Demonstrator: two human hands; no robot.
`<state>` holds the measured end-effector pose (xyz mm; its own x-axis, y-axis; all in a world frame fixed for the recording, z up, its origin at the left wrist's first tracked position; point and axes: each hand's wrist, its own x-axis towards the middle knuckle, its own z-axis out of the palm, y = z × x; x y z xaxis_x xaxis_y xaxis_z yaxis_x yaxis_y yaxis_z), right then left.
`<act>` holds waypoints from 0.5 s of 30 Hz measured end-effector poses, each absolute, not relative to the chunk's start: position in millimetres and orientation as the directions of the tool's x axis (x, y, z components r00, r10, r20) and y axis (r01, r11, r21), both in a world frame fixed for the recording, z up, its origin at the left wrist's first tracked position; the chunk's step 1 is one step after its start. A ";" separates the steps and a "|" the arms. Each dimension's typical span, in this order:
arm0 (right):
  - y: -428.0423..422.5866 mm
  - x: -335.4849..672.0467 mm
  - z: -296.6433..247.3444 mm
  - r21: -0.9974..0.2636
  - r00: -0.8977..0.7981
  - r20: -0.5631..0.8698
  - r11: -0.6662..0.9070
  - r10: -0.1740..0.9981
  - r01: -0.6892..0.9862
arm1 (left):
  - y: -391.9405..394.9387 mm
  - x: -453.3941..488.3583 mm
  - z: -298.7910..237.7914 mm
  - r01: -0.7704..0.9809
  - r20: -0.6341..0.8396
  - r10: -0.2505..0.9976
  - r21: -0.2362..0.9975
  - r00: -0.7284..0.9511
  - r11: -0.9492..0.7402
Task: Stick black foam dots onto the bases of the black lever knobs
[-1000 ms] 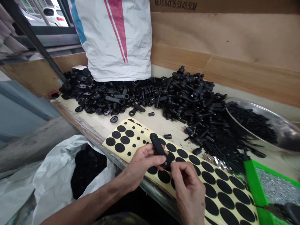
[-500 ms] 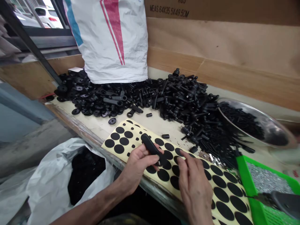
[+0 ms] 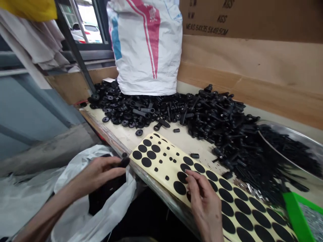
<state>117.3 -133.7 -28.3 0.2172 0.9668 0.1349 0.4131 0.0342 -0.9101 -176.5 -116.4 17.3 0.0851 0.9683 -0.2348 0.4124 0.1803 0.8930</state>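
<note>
One black part (image 3: 124,162) sits at the left hand's fingertips, above the white bag (image 3: 127,196) and just left of the bench edge. Its long axis cannot be told; fingers mask most of it. The left hand (image 3: 103,172) is closed around it, thumb on the near side. Well apart to the right, the right hand (image 3: 205,201) is over the yellow sheet (image 3: 163,169), fingers curled, tips beside a black disc (image 3: 179,187); whether they pinch anything cannot be told.
</note>
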 end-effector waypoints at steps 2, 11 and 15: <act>-120.1 107.1 -28.5 -0.807 0.111 0.267 0.159 0.957 0.568 | -116.0 -200.2 17.1 0.649 -0.048 0.998 0.761 0.042 0.009; -55.6 45.5 -40.6 -0.645 -0.071 0.308 0.263 0.949 0.718 | -61.1 -108.3 -24.6 0.833 0.293 0.847 0.213 0.443 -0.510; -49.3 50.9 -46.8 -0.760 -0.060 0.219 0.209 0.974 0.615 | -56.5 -109.6 -33.0 0.841 0.301 0.841 0.175 0.449 -0.511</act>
<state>50.9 -49.3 -46.8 -0.0598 0.9738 0.2193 0.6152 0.2090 -0.7602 -109.6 -56.5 -33.0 0.4489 0.8415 0.3007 0.8412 -0.5114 0.1755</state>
